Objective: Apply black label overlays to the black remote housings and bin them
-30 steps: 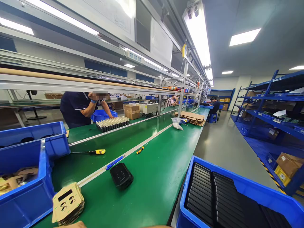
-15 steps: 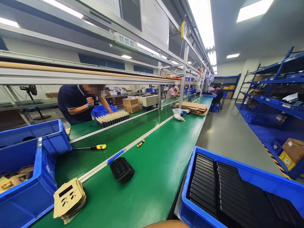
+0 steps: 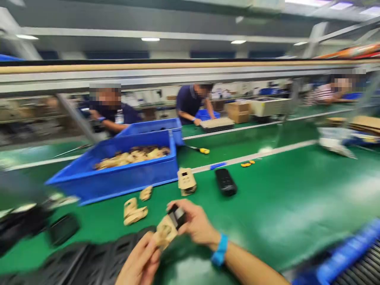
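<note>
My right hand (image 3: pixel 194 223), with a blue wristband, is closed on a small black part (image 3: pixel 177 215) just above the green table (image 3: pixel 282 190). My left hand (image 3: pixel 141 263) pinches a tan sticker sheet (image 3: pixel 165 232) that touches the black part. Both hands sit over a black moulded tray (image 3: pixel 89 259) at the near edge. The picture is smeared by motion.
A blue bin (image 3: pixel 124 172) of tan pieces stands behind the hands. Loose tan pieces (image 3: pixel 135 211), a tan stack (image 3: pixel 186 181) and a black remote-like case (image 3: pixel 225 182) lie on the table. A yellow screwdriver (image 3: pixel 202 150) lies further back. Three people work across the line.
The view has swung left and down from the long line. My two hands have come into sight, holding the black part and the tan sheet. The blue bin now sits ahead.
</note>
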Tool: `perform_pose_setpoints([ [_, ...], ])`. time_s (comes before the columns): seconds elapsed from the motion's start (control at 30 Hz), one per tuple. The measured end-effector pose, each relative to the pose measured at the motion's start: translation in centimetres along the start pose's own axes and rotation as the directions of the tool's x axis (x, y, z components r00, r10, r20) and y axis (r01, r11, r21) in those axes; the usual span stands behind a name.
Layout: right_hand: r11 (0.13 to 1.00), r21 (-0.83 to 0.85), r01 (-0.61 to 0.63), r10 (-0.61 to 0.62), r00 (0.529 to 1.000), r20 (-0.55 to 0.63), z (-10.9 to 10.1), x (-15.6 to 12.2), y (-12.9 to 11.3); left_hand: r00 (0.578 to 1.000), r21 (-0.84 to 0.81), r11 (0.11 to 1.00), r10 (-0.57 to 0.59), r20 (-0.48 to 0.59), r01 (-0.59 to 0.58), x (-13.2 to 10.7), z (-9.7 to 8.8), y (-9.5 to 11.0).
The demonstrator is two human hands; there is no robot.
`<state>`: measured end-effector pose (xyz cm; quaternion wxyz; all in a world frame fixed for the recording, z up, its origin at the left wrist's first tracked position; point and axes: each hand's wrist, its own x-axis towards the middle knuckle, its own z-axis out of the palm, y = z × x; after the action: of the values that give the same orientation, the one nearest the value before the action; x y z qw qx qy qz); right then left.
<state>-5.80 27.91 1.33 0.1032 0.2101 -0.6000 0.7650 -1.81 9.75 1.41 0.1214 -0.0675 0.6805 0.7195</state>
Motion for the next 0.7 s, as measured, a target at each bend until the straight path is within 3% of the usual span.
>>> perform_pose_setpoints([
  [0.03, 0.991, 0.122, -0.055, 0.078, 0.978, -0.192, -0.7, 0.4, 0.0, 0.997, -0.123, 0.991, -0.05, 0.055, 0.057, -0.4, -0.6, 0.2],
  [0.1, 0.969, 0.23, -0.086, 0.141, 0.961, -0.236, -2.4, 1.4, 0.0, 0.989, -0.161, 0.985, -0.045, 0.138, 0.068, -0.3, -1.3, 0.9],
  [0.13, 0.957, 0.277, -0.087, 0.167, 0.944, -0.283, -3.3, 1.9, 0.1, 0.987, -0.073, 0.997, -0.001, 0.159, 0.012, 0.2, -1.7, 1.4],
  [0.23, 0.931, 0.364, -0.019, 0.234, 0.796, -0.559, -5.1, 2.5, 0.3, 0.972, 0.301, 0.924, 0.221, 0.081, -0.235, 2.8, -2.9, 3.3],
  [0.3, 0.925, 0.379, -0.029, 0.268, 0.757, -0.596, -5.3, 2.2, 0.5, 0.956, 0.423, 0.864, 0.295, 0.015, -0.273, 4.8, -3.8, 4.4],
  [0.43, 0.889, 0.423, -0.175, 0.384, 0.788, -0.481, -4.1, 1.3, 1.8, 0.921, 0.703, 0.68, 0.378, -0.091, -0.21, 6.6, -4.8, 4.6],
  [0.53, 0.886, 0.405, -0.225, 0.399, 0.816, -0.419, -2.5, 1.6, 2.8, 0.909, 0.828, 0.54, 0.405, -0.097, -0.152, 4.8, -4.3, 2.7],
  [0.57, 0.904, 0.356, -0.238, 0.372, 0.847, -0.379, -1.9, 1.7, 2.6, 0.909, 0.856, 0.493, 0.41, -0.071, -0.155, 3.7, -3.9, 1.8],
  [0.63, 0.952, 0.161, -0.262, 0.298, 0.915, -0.273, -0.9, 1.8, 1.3, 0.9, 0.964, 0.224, 0.435, 0.034, -0.145, 1.9, -3.1, 0.0],
  [0.67, 0.956, -0.042, -0.289, 0.279, 0.947, -0.16, -0.7, 1.8, 0.2, 0.881, 0.967, 0.182, 0.467, 0.073, -0.176, 1.6, -2.6, -1.0],
  [0.7, 0.939, -0.17, -0.301, 0.275, 0.948, -0.159, -0.8, 1.7, -1.0, 0.858, 0.942, 0.221, 0.5, 0.114, -0.254, 1.8, -1.9, -1.9],
])
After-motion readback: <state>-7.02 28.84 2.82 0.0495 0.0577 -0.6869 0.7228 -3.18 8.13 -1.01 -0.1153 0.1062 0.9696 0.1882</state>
